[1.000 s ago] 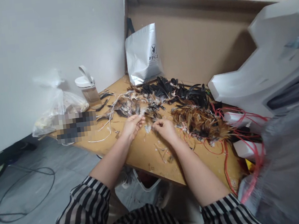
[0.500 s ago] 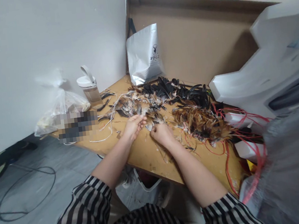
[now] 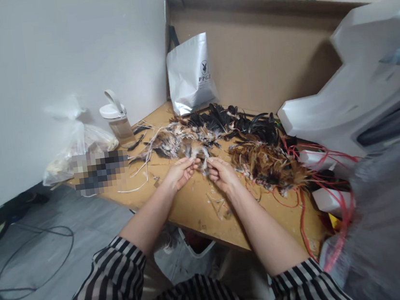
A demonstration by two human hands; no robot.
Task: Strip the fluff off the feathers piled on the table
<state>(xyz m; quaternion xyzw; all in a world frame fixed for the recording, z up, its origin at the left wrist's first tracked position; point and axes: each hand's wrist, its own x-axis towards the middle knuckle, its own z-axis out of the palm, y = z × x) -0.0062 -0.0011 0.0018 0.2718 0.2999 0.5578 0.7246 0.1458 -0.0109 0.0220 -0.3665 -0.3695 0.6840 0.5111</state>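
Both hands are pinched close together over the front middle of the wooden table (image 3: 192, 209). My left hand (image 3: 181, 174) is closed, thumb against fingertips, on a pale feather (image 3: 197, 149) that fans out above the fingers. My right hand (image 3: 222, 172) pinches the whitish lower end of a feather (image 3: 206, 154) beside it. Whether the two hands share one feather or hold separate ones, I cannot tell. Just behind lies a pile of brown and white feathers (image 3: 173, 138). Black feathers (image 3: 218, 117) are at the back, and a bundle of reddish-brown feathers (image 3: 270, 163) is on the right.
White strings (image 3: 147, 164) and red plastic ties (image 3: 306, 229) trail over the table. A drink bottle (image 3: 118, 123), a tied plastic bag (image 3: 79, 150) and a silver pouch (image 3: 191, 78) stand behind. Cardboard (image 3: 264, 54) backs the table; white foam (image 3: 312, 112) stands at right.
My right hand has turned and risen slightly, its fingertips now showing near the left hand's. The left hand stays pinched in about the same place. The view has shifted slightly.
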